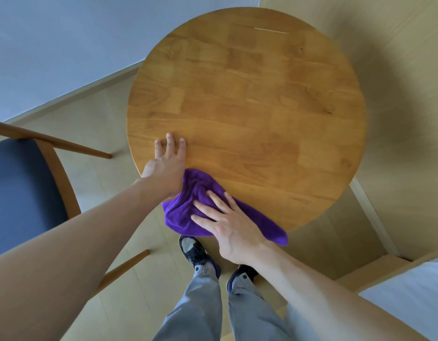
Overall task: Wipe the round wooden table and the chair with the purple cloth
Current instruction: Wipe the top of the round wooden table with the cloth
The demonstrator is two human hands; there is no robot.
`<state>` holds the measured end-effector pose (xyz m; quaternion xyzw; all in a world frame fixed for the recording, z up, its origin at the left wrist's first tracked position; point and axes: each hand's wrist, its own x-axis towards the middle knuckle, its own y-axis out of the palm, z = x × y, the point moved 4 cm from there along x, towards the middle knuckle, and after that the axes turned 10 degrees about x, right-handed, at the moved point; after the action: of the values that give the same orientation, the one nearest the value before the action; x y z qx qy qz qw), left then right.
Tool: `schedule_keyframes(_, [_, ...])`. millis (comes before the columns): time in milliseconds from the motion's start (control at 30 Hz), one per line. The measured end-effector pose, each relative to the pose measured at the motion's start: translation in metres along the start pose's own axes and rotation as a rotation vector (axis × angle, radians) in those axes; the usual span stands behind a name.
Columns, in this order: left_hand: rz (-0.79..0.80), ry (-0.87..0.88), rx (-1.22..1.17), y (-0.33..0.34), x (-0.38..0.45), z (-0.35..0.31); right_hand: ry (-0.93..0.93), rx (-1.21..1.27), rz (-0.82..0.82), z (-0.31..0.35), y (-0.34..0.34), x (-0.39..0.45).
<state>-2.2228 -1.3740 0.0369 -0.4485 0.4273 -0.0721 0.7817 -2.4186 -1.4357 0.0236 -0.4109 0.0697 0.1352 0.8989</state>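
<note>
The purple cloth [210, 207] is bunched on the near edge of the round wooden counter [250, 94], with one end hanging past the rim toward the person's shoes [195, 252]. It is pressed down by the right hand [227, 225], whose fingers are spread and laid flat on the fabric; nothing is gripped by that hand, the cloth is only held under the palm and fingers. The left hand [167, 163] is laid on the bare wood just beside the cloth, at the left part of the near edge, with straight fingers pointing away from the person; its heel appears to touch the cloth's upper fold, and nothing is held in it. It seems to be used as a brace.

The counter is judged to be in the course of being wiped, with the cloth at the near rim. No dust, streak or damp trail can be made out on the wood, so it cannot be told how much of the top has been covered; the far half and the right side lie well apart from the cloth. A pale scratch-like mark is seen near the far rim.

The chair [23, 193], with a dark seat and a wooden frame, stands to the left on the floor, apart from both hands and from the cloth. Its wiping is judged to be left to do, along with whatever remains of the counter top.
</note>
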Motion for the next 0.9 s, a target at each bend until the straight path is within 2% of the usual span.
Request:
schedule_keyframes(167, [0.076,0.023,0.009,0.003,-0.002,0.007,-0.054,-0.044,-0.032,-0.018,0.006,-0.032])
schedule_keyframes(333, [0.098,0.010,0.022,-0.001,-0.002,0.003,-0.021,-0.108,-0.007,-0.052,-0.005,-0.087])
schedule_keyframes(533, [0.105,-0.002,-0.020,-0.008,-0.005,-0.004,0.063,-0.004,-0.078,-0.026,-0.003,-0.058])
schedule_keyframes(633, [0.012,0.072,-0.020,-0.006,-0.012,-0.018,0.091,0.044,-0.117,-0.007,0.002,-0.029])
schedule_keyframes(700, [0.007,0.114,-0.004,0.001,-0.018,-0.030,0.089,0.048,-0.143,-0.003,0.004,-0.022])
schedule_keyframes(900, [0.126,0.125,-0.052,0.007,-0.021,-0.041,0.053,-0.046,-0.103,-0.045,-0.008,-0.090])
